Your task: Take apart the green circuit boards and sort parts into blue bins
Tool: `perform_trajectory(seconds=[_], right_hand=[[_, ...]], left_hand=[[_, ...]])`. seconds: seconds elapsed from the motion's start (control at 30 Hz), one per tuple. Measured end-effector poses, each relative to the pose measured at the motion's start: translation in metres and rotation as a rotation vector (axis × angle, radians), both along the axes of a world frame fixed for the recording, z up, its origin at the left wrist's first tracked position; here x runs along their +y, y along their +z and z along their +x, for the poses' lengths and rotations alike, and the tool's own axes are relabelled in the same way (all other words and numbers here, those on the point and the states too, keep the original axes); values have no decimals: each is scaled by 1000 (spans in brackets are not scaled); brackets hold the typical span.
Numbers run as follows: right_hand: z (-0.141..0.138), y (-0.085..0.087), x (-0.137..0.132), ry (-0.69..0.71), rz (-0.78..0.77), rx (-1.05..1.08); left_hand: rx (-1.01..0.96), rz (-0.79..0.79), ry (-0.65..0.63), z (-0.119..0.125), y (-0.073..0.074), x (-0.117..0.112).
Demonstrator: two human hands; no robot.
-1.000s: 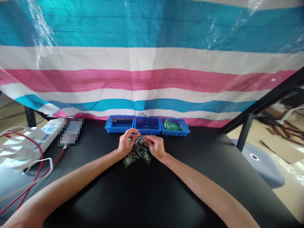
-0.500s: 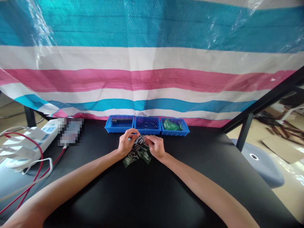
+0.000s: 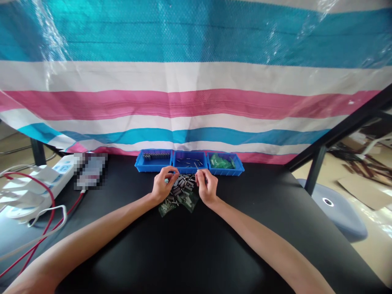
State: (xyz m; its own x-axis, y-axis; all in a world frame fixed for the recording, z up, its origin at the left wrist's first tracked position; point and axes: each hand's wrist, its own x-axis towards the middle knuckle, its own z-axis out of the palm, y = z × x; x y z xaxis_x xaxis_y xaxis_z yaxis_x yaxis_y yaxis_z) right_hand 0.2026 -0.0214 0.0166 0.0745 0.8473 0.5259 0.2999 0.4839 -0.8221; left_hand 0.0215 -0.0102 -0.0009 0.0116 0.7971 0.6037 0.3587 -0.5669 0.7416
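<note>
On the black table lies a heap of small metal parts (image 3: 183, 182), short grey cylinders and thin pins mixed together. Small green-tinted plastic bags (image 3: 190, 201) lie at the heap's near side. My left hand (image 3: 163, 183) is at the heap's left edge, fingertips pinched together; what they hold, if anything, is hidden. To the right of the heap, my right hand (image 3: 207, 185) pinches a thin metal pin (image 3: 196, 165) between thumb and forefinger. The pin's tip points up toward the middle blue bin (image 3: 183, 168), where several similar pins lie.
Left of that bin, another blue bin (image 3: 151, 168) holds a row of small dark cylinders; the right blue bin (image 3: 228, 170) holds green plastic bags. A white power strip (image 3: 65, 166) with plugs and red and white cables sits at left. Behind hangs a striped sheet (image 3: 196, 102).
My right hand has moved right and away from the left hand, with the thin metal pin now showing in its fingers. My left hand has stayed nearly in place.
</note>
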Motion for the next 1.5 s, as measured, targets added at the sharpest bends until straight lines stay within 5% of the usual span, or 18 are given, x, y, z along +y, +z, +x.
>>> perform_trajectory(seconds=[0.1, 0.2, 0.4, 0.57, 0.7, 0.83, 1.03, 1.5], right_hand=[[5, 16, 11, -42, -117, 55], [13, 34, 27, 87, -282, -11], [21, 52, 31, 243, -271, -501], [15, 56, 13, 436, -298, -959], [14, 47, -4, 305, -197, -1041], [21, 23, -24, 318, 9, -982], [28, -13, -36, 352, 31, -1099], [32, -18, -19, 239, 67, -1027]], left_hand=[[3, -2, -5, -1, 0, 0], [5, 1, -13, -1, -1, -1], [-56, 55, -5, -2, 5, -1], [110, 111, -50, -13, 47, 10], [487, 66, -213, -34, 74, 6], [889, 75, -400, -56, 56, -16], [1144, -5, -483, -64, 20, -27], [1044, 13, -98, -21, -2, -40]])
